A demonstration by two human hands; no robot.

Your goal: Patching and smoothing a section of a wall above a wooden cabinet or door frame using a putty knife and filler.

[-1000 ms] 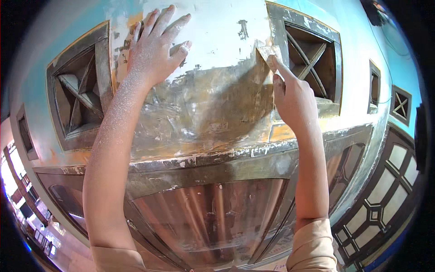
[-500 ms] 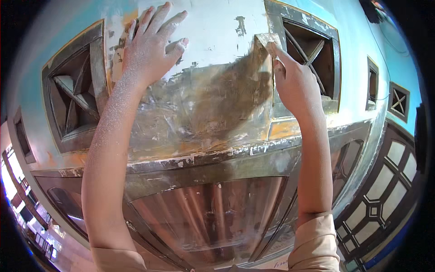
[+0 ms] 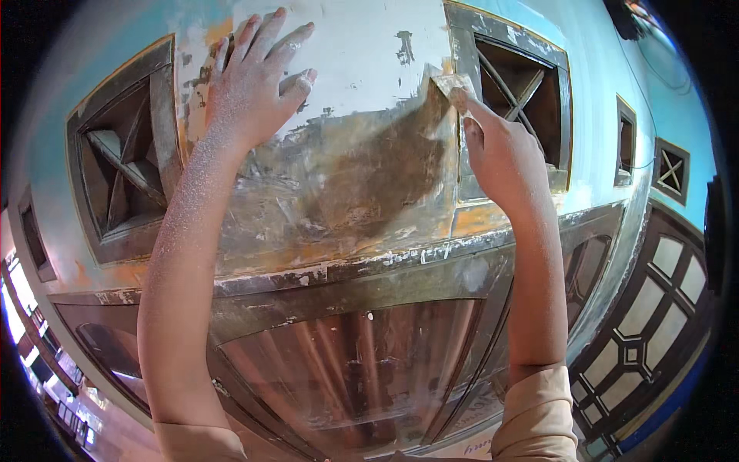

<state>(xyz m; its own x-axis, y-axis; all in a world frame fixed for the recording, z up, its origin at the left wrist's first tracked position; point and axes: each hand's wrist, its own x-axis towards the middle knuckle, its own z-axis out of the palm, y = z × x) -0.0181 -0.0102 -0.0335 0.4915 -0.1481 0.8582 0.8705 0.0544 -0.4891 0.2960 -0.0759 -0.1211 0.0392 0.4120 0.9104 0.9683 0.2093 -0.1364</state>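
Note:
My left hand, dusted with white powder, rests spread on the wall, high beside the left vent opening. My right hand grips a small flat scraper, index finger laid along its blade, at the left edge of the right vent opening, which has crossed bars. Between the two openings the surface is white at the top and patchy grey-brown below, with orange spots. The scraper's handle is hidden in my fingers.
A dark wooden frame with curtained glass panels runs below my hands. At the right are a panelled door, small vents on the turquoise wall and loose cables. A bright opening shows at the far left.
My right hand and the scraper rose slightly along the vent's edge, then came back down a little and left. The view has shifted slightly; my left hand stays on the wall.

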